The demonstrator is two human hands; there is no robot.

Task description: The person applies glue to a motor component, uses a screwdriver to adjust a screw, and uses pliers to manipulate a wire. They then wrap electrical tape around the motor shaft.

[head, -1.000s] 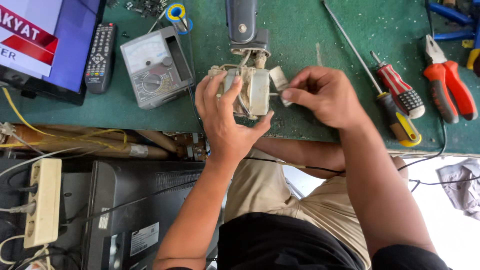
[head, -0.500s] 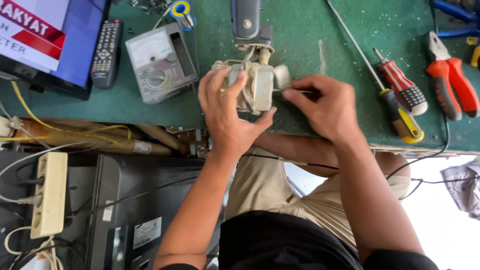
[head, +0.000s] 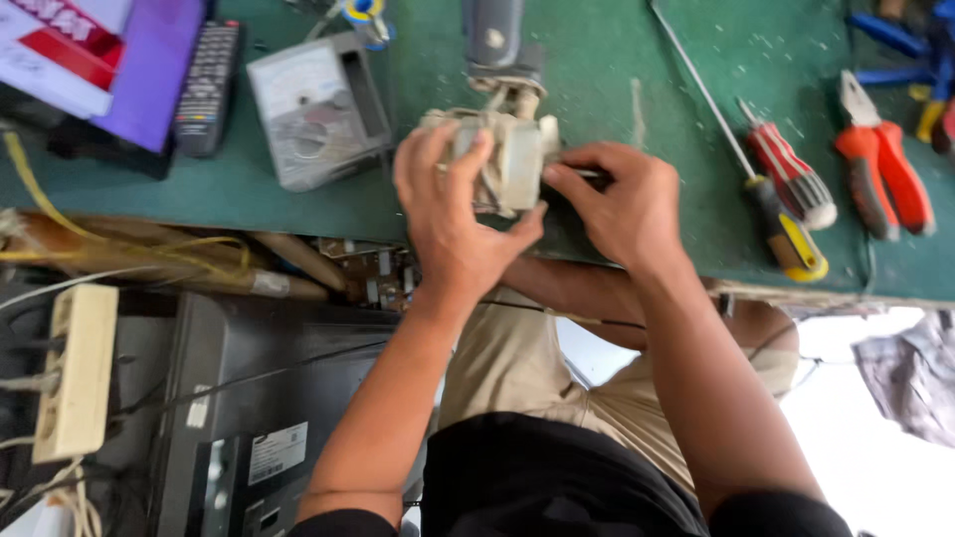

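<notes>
My left hand (head: 453, 214) wraps around a pale beige motor-like device (head: 507, 159) held just above the green workbench (head: 617, 60). A grey handle-shaped part (head: 494, 35) lies just beyond the device. My right hand (head: 622, 204) pinches a thin metal tool (head: 587, 173) whose tip is against the device's right side. Most of the tool is hidden by my fingers.
A grey analogue meter (head: 316, 109), a black remote (head: 207, 88) and a screen (head: 90, 60) lie at the left. Screwdrivers (head: 786, 184) and red-handled pliers (head: 883, 169) lie at the right. A power strip (head: 75, 373) and a black box (head: 259, 418) sit below the bench.
My right hand has moved in closer to the device's right side. The view has shifted slightly, so the bench items sit further right in the frame.
</notes>
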